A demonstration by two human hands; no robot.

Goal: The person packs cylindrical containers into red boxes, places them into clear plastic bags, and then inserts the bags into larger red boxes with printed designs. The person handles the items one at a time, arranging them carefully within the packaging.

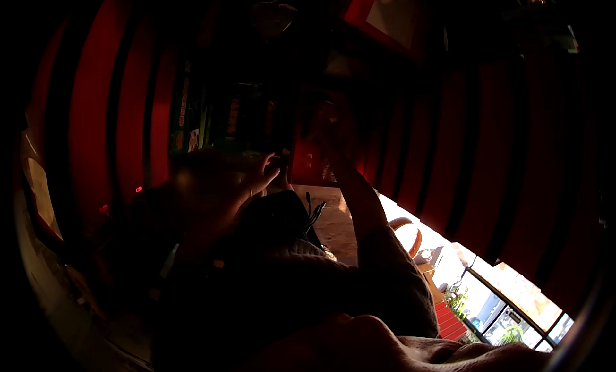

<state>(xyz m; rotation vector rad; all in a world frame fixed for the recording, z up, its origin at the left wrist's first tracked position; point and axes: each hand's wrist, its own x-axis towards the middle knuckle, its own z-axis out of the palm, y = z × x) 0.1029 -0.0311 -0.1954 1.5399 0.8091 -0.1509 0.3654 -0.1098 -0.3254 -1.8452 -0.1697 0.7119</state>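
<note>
The view is very dark. My left hand (262, 177) is lit from one side, its fingers bent and apart, near the lower edge of dark green printed packages (236, 122). Whether it touches them or holds anything is hidden in shadow. My right forearm reaches up and forward across a dark red panel (315, 162), and the hand at its end fades into the dark. Black cables (315, 215) with plug-like ends stick out beside a dark object at my front, below my left hand.
Red slatted walls rise at the left (94, 102) and right (447, 146). A brown wooden surface (339, 227) shows beneath the red panel. At the lower right are bright window panes (491, 307), plants and a red slatted surface (450, 320).
</note>
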